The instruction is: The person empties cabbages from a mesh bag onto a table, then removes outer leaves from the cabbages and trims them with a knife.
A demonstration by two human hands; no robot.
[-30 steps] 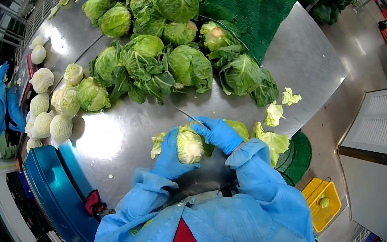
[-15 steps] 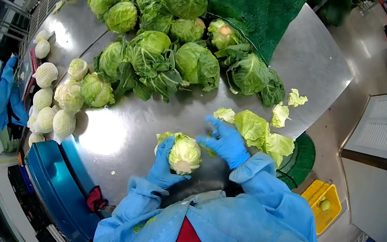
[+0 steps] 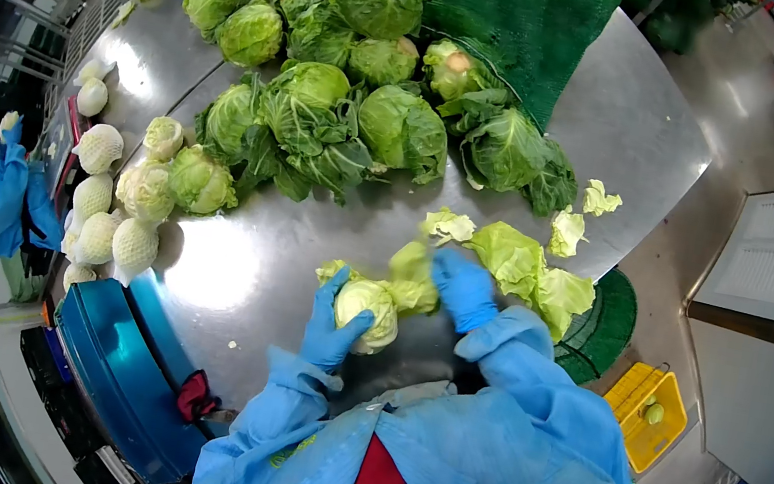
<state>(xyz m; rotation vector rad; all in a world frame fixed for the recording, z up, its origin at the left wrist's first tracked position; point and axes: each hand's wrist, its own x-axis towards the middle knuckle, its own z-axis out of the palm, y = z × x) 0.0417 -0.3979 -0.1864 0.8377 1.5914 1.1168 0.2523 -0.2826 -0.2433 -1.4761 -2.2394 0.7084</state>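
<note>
Cupping a pale cabbage (image 3: 378, 310) at the near side of the bench (image 3: 295, 248), the worker's left hand (image 3: 328, 336) has its fingers along one flank and its thumb laid across the front, so that grip is closed round the head. From where I stand I cannot tell whether the cabbage rests on the metal or is held just above it. A light green leaf (image 3: 413, 280) stands out from its far right side, toward the right hand (image 3: 462, 290). That hand is blurred, its fingers close by the leaf, and I cannot tell whether they are pinching it or only near it. To my eye, the left grip matters most here: firm enough to stop the head rolling, gentle enough not to bruise the tender layers. I would take the leaf low, close to where it joins the head, and draw it sideways in one even pull, since tugging at the thin edge would probably tear it. Several loose leaves (image 3: 509, 251) lie just beyond the right hand, a sensible side for scraps, well apart from the whole cabbages (image 3: 405, 128) heaped farther across the bench.
</note>
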